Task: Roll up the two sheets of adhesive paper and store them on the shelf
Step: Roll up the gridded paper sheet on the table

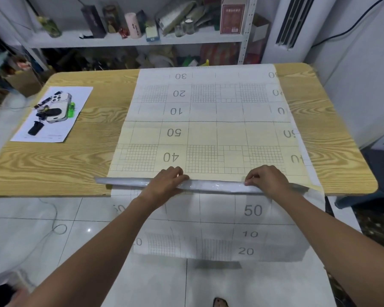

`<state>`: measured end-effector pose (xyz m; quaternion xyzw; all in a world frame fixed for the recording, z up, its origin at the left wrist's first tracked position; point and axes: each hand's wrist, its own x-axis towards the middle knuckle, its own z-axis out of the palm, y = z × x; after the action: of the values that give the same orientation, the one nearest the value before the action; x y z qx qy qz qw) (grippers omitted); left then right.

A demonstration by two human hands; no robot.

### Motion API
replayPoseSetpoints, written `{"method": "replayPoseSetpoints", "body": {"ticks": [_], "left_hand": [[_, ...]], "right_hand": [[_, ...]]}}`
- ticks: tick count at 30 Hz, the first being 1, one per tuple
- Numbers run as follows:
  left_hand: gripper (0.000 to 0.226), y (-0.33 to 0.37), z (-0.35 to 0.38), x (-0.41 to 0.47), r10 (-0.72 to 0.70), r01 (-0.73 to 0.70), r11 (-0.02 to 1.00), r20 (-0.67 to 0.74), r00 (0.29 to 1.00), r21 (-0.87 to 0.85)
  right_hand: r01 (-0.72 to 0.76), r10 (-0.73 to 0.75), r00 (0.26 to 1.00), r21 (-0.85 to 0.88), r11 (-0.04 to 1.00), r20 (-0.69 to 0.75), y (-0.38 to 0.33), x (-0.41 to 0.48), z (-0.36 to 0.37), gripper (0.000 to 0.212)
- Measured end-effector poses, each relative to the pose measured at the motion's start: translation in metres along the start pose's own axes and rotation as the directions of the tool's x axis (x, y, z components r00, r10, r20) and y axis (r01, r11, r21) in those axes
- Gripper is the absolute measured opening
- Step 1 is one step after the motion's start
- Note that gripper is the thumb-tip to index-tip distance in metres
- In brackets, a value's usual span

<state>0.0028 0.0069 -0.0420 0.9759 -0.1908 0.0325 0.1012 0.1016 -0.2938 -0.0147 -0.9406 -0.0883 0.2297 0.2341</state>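
A cream sheet of adhesive paper [211, 134] with a printed grid and numbers lies on the wooden table [53, 160], on top of a white sheet [208, 94] that reaches the far edge and hangs off the near edge [220, 231]. The cream sheet's near end is rolled into a shiny grey tube [124, 181] along the table's front edge. My left hand [167, 181] presses on the tube left of centre. My right hand [267, 178] pinches it further right. The metal shelf [129, 41] stands behind the table.
A white paper [53, 114] with phones, clips and small black items lies on the table's left part. The shelf is crowded with bottles, boxes and bags. A white air conditioner [290, 23] stands at the back right. A cable [53, 224] runs over the tiled floor.
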Motion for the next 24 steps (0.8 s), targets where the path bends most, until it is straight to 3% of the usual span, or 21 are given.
{"method": "replayPoseSetpoints", "body": {"ticks": [7, 12, 15, 18, 19, 24], "left_hand": [[0.064, -0.001, 0.006, -0.003, 0.004, -0.002, 0.998, -0.026, 1.000, 0.070], [0.073, 0.004, 0.011, -0.006, -0.067, 0.069, 0.991, 0.020, 0.998, -0.111], [0.056, 0.005, 0.009, -0.005, -0.162, 0.170, 0.959, 0.056, 0.985, -0.226], [0.025, 0.005, 0.007, -0.004, -0.198, 0.214, 0.947, 0.089, 0.976, -0.239], [0.018, 0.006, 0.005, -0.001, -0.201, 0.208, 0.964, 0.060, 0.978, -0.166], [0.022, -0.007, 0.014, -0.002, -0.205, 0.189, 0.959, -0.057, 0.977, -0.213]], "right_hand": [[-0.006, 0.007, 1.000, -0.023, 1.000, 0.028, -0.001, 0.007, -0.003, 0.011], [-0.022, 0.023, 0.999, -0.029, 0.999, 0.024, -0.002, 0.009, -0.003, 0.022], [-0.027, 0.028, 0.999, -0.036, 0.999, 0.036, -0.002, 0.009, -0.002, 0.024], [-0.028, 0.030, 0.999, -0.048, 0.998, 0.038, -0.003, 0.009, -0.001, 0.025], [-0.031, 0.033, 0.999, -0.052, 0.998, 0.035, -0.004, 0.009, -0.002, 0.026], [-0.043, 0.043, 0.999, -0.097, 0.994, -0.001, -0.005, 0.006, -0.003, 0.024]]}}
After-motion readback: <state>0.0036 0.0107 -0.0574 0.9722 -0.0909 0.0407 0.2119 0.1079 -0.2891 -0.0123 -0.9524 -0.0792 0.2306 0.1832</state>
